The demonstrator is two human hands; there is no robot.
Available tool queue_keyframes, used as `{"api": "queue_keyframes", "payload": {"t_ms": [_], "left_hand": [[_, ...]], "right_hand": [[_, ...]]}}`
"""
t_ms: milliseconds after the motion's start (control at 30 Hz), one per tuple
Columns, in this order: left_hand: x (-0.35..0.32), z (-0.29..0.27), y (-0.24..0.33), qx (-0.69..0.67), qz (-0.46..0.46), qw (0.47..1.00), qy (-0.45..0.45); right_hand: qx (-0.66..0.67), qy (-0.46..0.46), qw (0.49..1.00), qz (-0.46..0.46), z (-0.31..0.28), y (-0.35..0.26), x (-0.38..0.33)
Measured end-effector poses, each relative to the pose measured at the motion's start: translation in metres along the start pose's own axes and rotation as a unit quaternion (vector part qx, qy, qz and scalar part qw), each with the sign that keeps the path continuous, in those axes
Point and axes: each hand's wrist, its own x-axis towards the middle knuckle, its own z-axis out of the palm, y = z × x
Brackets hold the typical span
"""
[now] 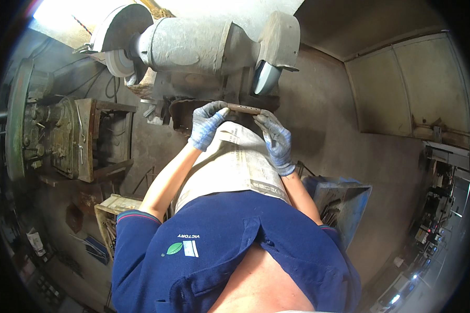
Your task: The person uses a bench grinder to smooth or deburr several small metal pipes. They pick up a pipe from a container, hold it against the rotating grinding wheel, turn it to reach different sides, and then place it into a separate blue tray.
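Note:
Between my two hands I hold a narrow brownish metal bar (244, 109) level, with a row of small dark marks or holes along it. My left hand (208, 125), in a blue and grey work glove, pinches its left end. Its right end is gripped by my right hand (274, 140), gloved the same way. Just beyond the bar stands a grey double-ended bench grinder (193, 46). Its right wheel (267, 78) shows below the guard, close above my right hand. The left wheel (119, 63) is farther off. What exactly the bar is, I cannot tell.
Newspaper sheets (235, 156) cover my lap. A wooden crate (109, 214) of metal pieces is at my left, a blue-edged metal bin (344, 201) with rods at my right. A greenish machine (52, 135) stands far left; metal cabinet panels (402, 88) are back right.

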Motion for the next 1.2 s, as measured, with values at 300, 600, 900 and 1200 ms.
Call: {"api": "queue_keyframes", "payload": {"t_ms": [300,600,900,1200], "left_hand": [[-0.031,0.006,0.024,0.072,0.037,0.995,-0.055],[-0.027,0.021,0.033,0.113,-0.022,0.993,-0.022],[-0.025,0.032,0.027,0.093,0.042,0.994,-0.046],[0.005,0.027,-0.001,0.098,-0.019,0.994,-0.041]], "right_hand": [[0.054,0.025,0.998,-0.025,-0.006,-0.04,-0.011],[-0.101,-0.011,0.989,-0.106,-0.012,-0.051,-0.019],[0.025,0.035,0.998,-0.037,-0.01,-0.033,-0.024],[0.152,0.085,0.984,0.046,-0.013,0.004,-0.011]]}}
